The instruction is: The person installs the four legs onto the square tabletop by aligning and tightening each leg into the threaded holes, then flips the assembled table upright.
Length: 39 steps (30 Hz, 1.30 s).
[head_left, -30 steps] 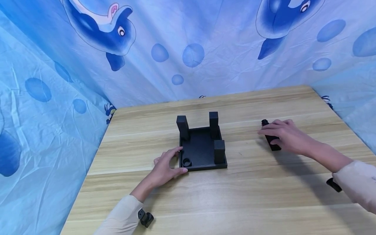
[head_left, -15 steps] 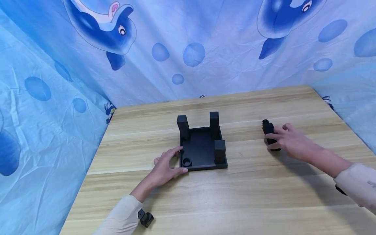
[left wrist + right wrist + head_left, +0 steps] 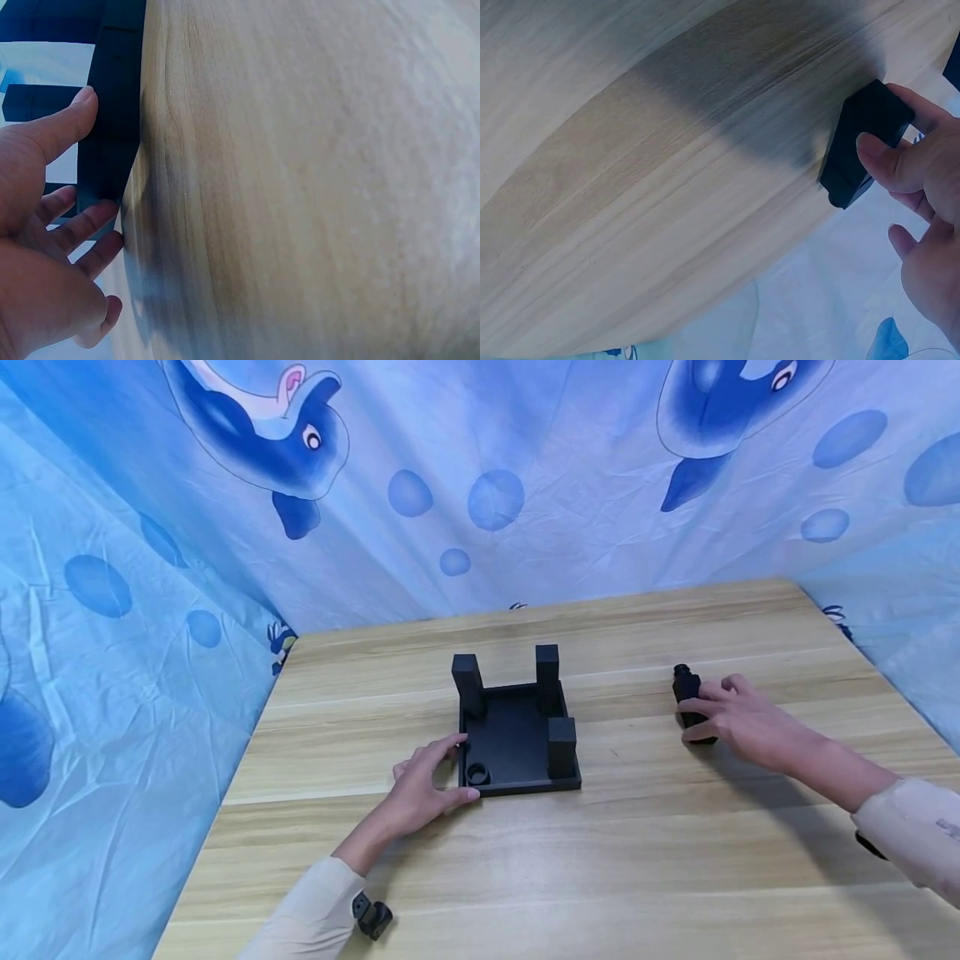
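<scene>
Three square black legs (image 3: 561, 747) stand upright at corners of a black square tabletop (image 3: 513, 739) with a raised rim, lying flat on the wooden table. A round socket (image 3: 477, 774) marks its near-left corner. My left hand (image 3: 416, 789) holds that corner, thumb on the near rim and fingers at the left side, as the left wrist view (image 3: 112, 112) also shows. To the right, my right hand (image 3: 742, 722) grips a loose black leg (image 3: 686, 687) with a threaded end pointing away from me. In the right wrist view, thumb and fingers pinch the leg (image 3: 855, 142).
The wooden table (image 3: 630, 860) extends around the tabletop, its far edge against a blue curtain (image 3: 540, 560) printed with dolphins. Black wrist devices (image 3: 372, 917) sit at the cuffs.
My right hand has shifted slightly right and drawn its fingers in around the leg, uncovering the threaded end. The left hand and the tabletop look unmoved.
</scene>
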Tool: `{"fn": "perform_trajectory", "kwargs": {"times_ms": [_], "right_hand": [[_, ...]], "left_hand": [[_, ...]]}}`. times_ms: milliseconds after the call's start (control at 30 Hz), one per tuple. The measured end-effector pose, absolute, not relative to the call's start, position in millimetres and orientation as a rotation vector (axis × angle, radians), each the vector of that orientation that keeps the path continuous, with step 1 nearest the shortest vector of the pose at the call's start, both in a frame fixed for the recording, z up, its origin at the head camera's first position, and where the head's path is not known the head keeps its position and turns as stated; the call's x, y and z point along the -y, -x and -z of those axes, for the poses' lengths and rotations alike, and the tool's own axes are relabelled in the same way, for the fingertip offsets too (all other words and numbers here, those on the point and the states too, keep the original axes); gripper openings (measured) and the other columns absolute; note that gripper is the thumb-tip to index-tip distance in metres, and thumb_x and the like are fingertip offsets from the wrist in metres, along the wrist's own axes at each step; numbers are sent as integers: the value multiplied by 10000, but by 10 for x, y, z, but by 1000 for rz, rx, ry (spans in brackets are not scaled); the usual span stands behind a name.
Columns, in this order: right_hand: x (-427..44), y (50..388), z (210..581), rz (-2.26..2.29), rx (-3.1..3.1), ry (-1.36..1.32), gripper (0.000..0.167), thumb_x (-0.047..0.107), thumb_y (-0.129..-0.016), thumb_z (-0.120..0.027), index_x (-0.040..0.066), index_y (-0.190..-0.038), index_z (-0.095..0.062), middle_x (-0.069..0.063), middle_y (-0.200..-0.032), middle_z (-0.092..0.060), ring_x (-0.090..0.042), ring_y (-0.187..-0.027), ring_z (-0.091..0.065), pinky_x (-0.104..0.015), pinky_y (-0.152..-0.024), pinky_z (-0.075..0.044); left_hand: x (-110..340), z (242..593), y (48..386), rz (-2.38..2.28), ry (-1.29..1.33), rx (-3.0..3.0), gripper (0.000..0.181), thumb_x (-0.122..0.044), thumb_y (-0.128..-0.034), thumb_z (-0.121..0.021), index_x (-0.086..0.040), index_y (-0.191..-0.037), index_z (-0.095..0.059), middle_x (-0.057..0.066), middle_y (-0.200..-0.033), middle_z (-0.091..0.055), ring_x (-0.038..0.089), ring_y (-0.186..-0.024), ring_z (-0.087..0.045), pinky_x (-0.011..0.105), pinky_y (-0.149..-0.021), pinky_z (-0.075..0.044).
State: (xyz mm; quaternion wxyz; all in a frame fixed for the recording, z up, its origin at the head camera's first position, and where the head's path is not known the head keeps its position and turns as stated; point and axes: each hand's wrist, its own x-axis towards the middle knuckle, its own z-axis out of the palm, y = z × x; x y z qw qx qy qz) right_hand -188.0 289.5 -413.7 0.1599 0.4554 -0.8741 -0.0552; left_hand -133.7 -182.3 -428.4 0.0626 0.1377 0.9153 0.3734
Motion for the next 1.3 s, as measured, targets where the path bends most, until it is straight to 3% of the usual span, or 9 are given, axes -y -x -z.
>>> {"fn": "perform_trajectory", "kwargs": {"times_ms": [233, 400, 633, 867, 1067, 1300], "right_hand": [[-2878, 1907, 4091, -62, 2499, -1284, 622, -254, -574, -658, 231, -947, -773, -98, -1105, -662, -268, -935, -517, -469, -714, -302], [-2827, 1918, 3979, -272, 2491, -1231, 645, -215, -541, -734, 220, -1017, -759, -82, -1094, -686, -202, -920, -510, -485, -744, -287], [-2690, 1900, 3773, -684, 2538, -1067, 538, -81, -628, -817, 175, -1094, -735, -29, -1020, -721, -116, -844, -490, -376, -719, -216], [-2552, 1846, 3587, -1201, 2692, -708, 439, -11, -831, -712, 128, -1245, -664, -10, -1027, -672, -58, -929, -538, -208, -715, -402], [-2386, 1840, 3442, -1416, 2741, -492, 424, 129, -909, -670, 222, -1319, -611, 74, -1082, -656, -106, -952, -541, -251, -735, -421], [-2245, 1828, 3371, -1463, 2753, -467, 426, 150, -914, -668, 235, -1326, -602, -11, -1072, -653, -176, -963, -530, -285, -678, -459]], "left_hand": [[1820, 4272, 1332, -1118, -419, -2766, 814, -359, -759, -817, -211, -1455, -420, -19, -1287, -546, 224, -1210, -435, 460, -921, -141], [1821, 4276, 1331, -1115, -413, -2768, 814, -360, -760, -816, -214, -1455, -419, -13, -1288, -548, 224, -1209, -436, 458, -918, -143], [1817, 4265, 1328, -1117, -408, -2762, 816, -357, -761, -815, -209, -1457, -416, -2, -1295, -545, 220, -1210, -434, 454, -912, -139], [1815, 4261, 1328, -1115, -407, -2764, 810, -347, -764, -816, -208, -1456, -420, -5, -1286, -548, 222, -1214, -432, 454, -912, -140], [1823, 4280, 1338, -1116, -420, -2770, 811, -362, -763, -813, -214, -1456, -419, -23, -1271, -548, 220, -1214, -433, 451, -905, -145], [1829, 4291, 1334, -1121, -426, -2768, 815, -378, -762, -810, -224, -1458, -416, -21, -1291, -545, 220, -1212, -433, 449, -901, -142]]}}
